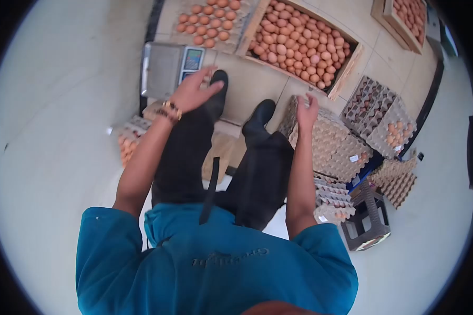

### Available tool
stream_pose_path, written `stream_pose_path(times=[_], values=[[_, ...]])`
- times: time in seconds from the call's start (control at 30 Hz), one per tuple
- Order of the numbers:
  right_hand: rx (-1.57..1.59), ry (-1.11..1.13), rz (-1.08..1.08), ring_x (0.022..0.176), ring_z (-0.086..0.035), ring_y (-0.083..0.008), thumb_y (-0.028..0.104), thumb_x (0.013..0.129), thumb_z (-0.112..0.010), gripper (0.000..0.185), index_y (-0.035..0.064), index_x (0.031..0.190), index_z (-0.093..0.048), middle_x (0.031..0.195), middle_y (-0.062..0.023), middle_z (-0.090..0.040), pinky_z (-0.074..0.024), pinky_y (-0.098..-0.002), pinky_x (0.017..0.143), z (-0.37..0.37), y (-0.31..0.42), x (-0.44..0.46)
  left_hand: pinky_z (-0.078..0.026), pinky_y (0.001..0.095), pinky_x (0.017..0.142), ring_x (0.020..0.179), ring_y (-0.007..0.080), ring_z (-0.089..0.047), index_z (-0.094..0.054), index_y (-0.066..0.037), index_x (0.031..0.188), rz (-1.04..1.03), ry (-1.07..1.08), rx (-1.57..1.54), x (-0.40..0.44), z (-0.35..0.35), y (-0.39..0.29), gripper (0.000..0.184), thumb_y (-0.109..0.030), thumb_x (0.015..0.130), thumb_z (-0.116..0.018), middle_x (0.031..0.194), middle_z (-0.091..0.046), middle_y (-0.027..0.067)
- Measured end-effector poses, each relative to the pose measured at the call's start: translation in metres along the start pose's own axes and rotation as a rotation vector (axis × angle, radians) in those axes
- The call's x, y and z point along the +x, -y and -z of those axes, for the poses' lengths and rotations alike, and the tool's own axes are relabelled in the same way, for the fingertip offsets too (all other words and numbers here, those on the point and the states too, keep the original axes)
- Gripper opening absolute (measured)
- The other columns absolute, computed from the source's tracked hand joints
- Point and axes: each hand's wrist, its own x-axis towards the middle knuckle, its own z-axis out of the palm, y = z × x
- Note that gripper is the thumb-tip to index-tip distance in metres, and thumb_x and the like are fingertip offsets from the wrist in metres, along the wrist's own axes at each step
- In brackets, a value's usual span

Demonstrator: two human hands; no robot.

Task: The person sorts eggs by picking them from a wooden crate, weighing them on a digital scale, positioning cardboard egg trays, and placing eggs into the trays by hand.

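Observation:
My left hand (195, 90), with bracelets at the wrist, is spread beside the digital scale (192, 59). Its fingers are apart with nothing held, and a dark boot (219, 79) lies just beyond the thumb. Over the edge of the stacked egg trays (328, 137), my right hand (307, 109) points forward with thumb and fingers apart and nothing in it. Ahead of it stands a wooden crate (340, 86) full of loose brown eggs (294, 39). Beyond the scale, a tray of eggs (209, 22) holds several spaced brown eggs.
Another wooden crate of eggs (411, 18) is at the upper right. More stacked trays (376, 113), some with eggs, stand on the right, near a grey plastic stool (365, 218). Egg trays (129, 137) also sit at the left, beside my left forearm.

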Motion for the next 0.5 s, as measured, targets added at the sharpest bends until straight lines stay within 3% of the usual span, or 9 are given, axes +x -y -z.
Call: stream_pose_path(times=[0.07, 0.1, 0.17, 0.2, 0.3, 0.33, 0.4, 0.5], values=[[0.023, -0.156, -0.043, 0.105, -0.064, -0.0291, 0.019, 0.086, -0.070, 0.040, -0.0024, 0.119, -0.062, 0.113, -0.0199, -0.066, -0.0436, -0.0369, 0.102, -0.006, 0.032, 0.026, -0.053, 0.0360, 0.082, 0.093, 0.0239, -0.066, -0.055, -0.010, 0.135, 0.012, 0.044, -0.005, 0.043, 0.022, -0.050, 0.058, -0.040, 0.088, -0.069, 0.110, -0.066, 0.0126], [0.057, -0.139, -0.065, 0.103, -0.064, -0.0268, 0.018, 0.087, -0.069, 0.037, -0.0027, 0.117, -0.062, 0.111, -0.0186, -0.066, -0.0451, -0.0356, 0.100, -0.022, -0.053, 0.055, -0.053, 0.0362, 0.082, 0.093, 0.0240, -0.065, -0.055, -0.009, 0.134, -0.014, 0.181, -0.001, 0.095, -0.077, 0.006, 0.056, -0.040, 0.089, -0.067, 0.109, -0.066, 0.0132], [0.273, -0.099, 0.013, 0.099, -0.064, -0.0222, 0.016, 0.089, -0.067, 0.032, -0.0035, 0.114, -0.062, 0.107, -0.0161, -0.067, -0.0483, -0.0331, 0.094, -0.045, -0.047, 0.083, -0.053, 0.0366, 0.081, 0.092, 0.0242, -0.065, -0.056, -0.008, 0.132, -0.121, 0.317, 0.131, 0.133, -0.103, 0.017, 0.054, -0.041, 0.090, -0.065, 0.107, -0.066, 0.0143], [0.281, -0.102, 0.111, 0.097, -0.064, -0.0183, 0.012, 0.092, -0.063, 0.027, -0.0040, 0.114, -0.063, 0.106, -0.0136, -0.068, -0.0500, -0.0300, 0.090, -0.056, -0.057, 0.096, -0.053, 0.0386, 0.082, 0.093, 0.0286, -0.066, -0.057, -0.008, 0.130, -0.202, 0.362, 0.173, 0.141, -0.110, 0.017, 0.050, -0.038, 0.090, -0.064, 0.109, -0.066, 0.0172], [0.329, -0.052, 0.216, 0.094, -0.065, -0.0178, 0.013, 0.095, -0.060, 0.025, -0.0041, 0.113, -0.063, 0.102, -0.0129, -0.069, -0.0504, -0.0305, 0.089, -0.030, -0.022, 0.109, -0.053, 0.0410, 0.084, 0.094, 0.0322, -0.066, -0.059, -0.007, 0.128, -0.307, 0.540, 0.473, 0.159, -0.155, 0.042, 0.046, -0.028, 0.087, -0.063, 0.111, -0.066, 0.0188], [0.346, -0.089, 0.211, 0.092, -0.065, -0.0172, 0.015, 0.096, -0.058, 0.026, -0.0041, 0.113, -0.063, 0.100, -0.0125, -0.069, -0.0505, -0.0299, 0.087, -0.021, -0.012, 0.111, -0.052, 0.0418, 0.086, 0.097, 0.0322, -0.066, -0.064, -0.008, 0.120, -0.182, 0.649, 0.738, 0.158, -0.152, 0.014, 0.040, -0.012, 0.080, -0.063, 0.107, -0.068, 0.0167], [0.406, -0.167, 0.189, 0.089, -0.064, -0.0160, 0.018, 0.099, -0.055, 0.027, -0.0040, 0.113, -0.064, 0.097, -0.0116, -0.070, -0.0506, -0.0289, 0.084, -0.015, 0.000, 0.105, -0.052, 0.0413, 0.087, 0.097, 0.0300, -0.067, -0.068, -0.008, 0.114, -0.306, 0.660, 0.755, 0.155, -0.156, 0.010, 0.039, -0.007, 0.076, -0.064, 0.102, -0.069, 0.0141], [0.253, -0.030, 0.169, 0.085, -0.063, -0.0144, 0.024, 0.102, -0.050, 0.034, -0.0044, 0.112, -0.065, 0.097, -0.0114, -0.070, -0.0498, -0.0274, 0.079, -0.010, -0.009, 0.102, -0.054, 0.0394, 0.084, 0.094, 0.0271, -0.069, -0.072, -0.010, 0.105, -0.400, 0.611, 0.808, 0.154, -0.157, 0.006, 0.038, 0.000, 0.068, -0.069, 0.096, -0.071, 0.0106]])
